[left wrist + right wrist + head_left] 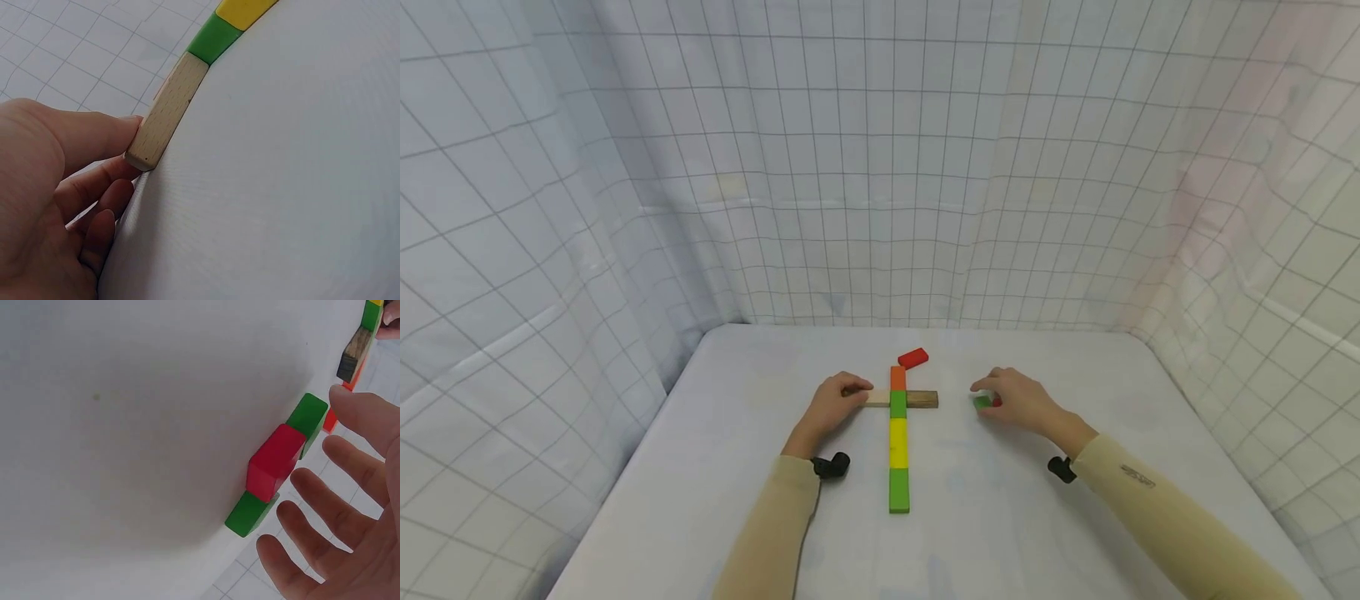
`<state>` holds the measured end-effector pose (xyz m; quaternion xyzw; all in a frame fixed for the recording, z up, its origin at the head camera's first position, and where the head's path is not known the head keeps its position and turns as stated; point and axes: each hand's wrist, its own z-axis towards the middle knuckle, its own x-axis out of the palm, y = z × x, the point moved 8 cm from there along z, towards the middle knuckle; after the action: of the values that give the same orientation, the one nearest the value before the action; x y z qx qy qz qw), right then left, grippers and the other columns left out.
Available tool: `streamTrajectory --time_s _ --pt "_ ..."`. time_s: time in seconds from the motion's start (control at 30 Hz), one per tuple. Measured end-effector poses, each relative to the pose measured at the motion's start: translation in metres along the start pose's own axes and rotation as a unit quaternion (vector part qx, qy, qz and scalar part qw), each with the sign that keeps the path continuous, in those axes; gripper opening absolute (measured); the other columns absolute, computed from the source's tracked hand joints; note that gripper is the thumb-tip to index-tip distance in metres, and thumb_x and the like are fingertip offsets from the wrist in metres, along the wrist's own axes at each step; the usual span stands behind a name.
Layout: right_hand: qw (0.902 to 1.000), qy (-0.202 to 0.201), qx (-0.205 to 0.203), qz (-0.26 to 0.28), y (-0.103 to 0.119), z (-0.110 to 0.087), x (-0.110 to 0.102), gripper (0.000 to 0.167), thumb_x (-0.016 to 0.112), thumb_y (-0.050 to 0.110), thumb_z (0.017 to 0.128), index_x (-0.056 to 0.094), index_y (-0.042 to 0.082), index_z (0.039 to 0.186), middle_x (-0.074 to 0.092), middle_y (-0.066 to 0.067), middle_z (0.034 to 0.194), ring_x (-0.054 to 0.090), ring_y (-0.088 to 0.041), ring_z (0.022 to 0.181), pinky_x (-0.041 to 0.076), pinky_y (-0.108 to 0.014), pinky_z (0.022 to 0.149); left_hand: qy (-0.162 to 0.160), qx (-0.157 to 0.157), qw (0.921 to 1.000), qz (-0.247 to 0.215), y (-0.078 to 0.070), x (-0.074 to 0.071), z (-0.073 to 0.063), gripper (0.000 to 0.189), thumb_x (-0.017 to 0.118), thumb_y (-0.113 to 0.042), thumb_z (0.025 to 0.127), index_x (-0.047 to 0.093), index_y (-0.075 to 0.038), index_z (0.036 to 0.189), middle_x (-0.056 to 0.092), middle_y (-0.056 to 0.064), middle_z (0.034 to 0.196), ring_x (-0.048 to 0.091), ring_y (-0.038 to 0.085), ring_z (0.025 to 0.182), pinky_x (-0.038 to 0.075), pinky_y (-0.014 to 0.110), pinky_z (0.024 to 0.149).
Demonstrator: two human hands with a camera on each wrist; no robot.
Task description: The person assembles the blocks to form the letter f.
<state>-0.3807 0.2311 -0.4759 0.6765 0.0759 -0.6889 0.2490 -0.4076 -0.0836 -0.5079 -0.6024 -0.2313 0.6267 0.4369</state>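
Note:
My left hand (pixel 837 403) holds the outer end of a pale wooden block (pixel 169 112) between thumb and finger. This block meets the left side of a green block (pixel 898 405) in a straight column, which also has an orange block (pixel 898 378), a yellow block (pixel 898 443) and a near green block (pixel 898 490). From the column's right side extends a dark brown wooden block (pixel 922 399). On the right, my right hand (pixel 1018 400) hovers with spread fingers beside a red block (pixel 275 461), with a green block (pixel 250 514) at one end and another green block (pixel 307 415) at the other.
Beyond the orange block, a separate red block (pixel 913 358) lies at an angle on the white table (pixel 700 500). Grid-patterned white curtains (pixel 880 208) surround the table at the back and both sides.

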Motion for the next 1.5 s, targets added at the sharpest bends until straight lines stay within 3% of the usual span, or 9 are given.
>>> streamTrajectory --time_s 0.17,0.67,1.2,1.5 --pt "1.0 0.002 0.008 0.005 -0.008 -0.008 0.005 0.039 0.082 0.035 0.084 0.073 0.023 0.121 0.063 0.002 0.109 0.054 -0.018 0.098 0.052 -0.037 0.077 -0.001 -0.003 1.0 0.005 0.0 0.0 0.0 0.016 0.068 -0.013 0.096 0.076 -0.011 0.11 0.067 0.003 0.11 0.058 0.022 0.099 0.048 0.044 0.092" --pt "0.9995 -0.03 0.008 0.002 -0.01 -0.011 0.003 0.028 0.081 0.022 0.087 0.076 0.021 0.115 0.065 -0.001 0.108 0.055 -0.024 0.102 0.052 -0.045 0.082 -0.001 -0.006 1.0 0.001 0.0 0.0 0.001 0.016 0.069 -0.014 0.096 0.076 -0.013 0.11 0.067 0.002 0.109 0.058 0.021 0.099 0.048 0.043 0.092" --pt "0.9986 -0.026 0.037 0.029 -0.013 -0.008 0.006 0.029 0.081 0.02 0.085 0.076 0.016 0.114 0.068 0.0 0.113 0.054 -0.025 0.109 0.051 -0.045 0.086 -0.001 -0.004 1.0 0.0 -0.002 0.001 -0.001 0.016 0.069 -0.012 0.096 0.076 -0.011 0.11 0.067 0.003 0.109 0.058 0.022 0.098 0.047 0.042 0.091" --pt "0.9977 -0.028 0.032 0.054 -0.013 -0.002 0.003 0.027 0.08 0.016 0.085 0.076 0.013 0.111 0.069 0.004 0.103 0.056 -0.018 0.092 0.05 -0.04 0.078 -0.004 -0.008 0.9999 0.009 0.001 0.002 0.0 0.016 0.069 -0.014 0.096 0.076 -0.012 0.11 0.067 0.002 0.109 0.058 0.021 0.098 0.048 0.042 0.091"
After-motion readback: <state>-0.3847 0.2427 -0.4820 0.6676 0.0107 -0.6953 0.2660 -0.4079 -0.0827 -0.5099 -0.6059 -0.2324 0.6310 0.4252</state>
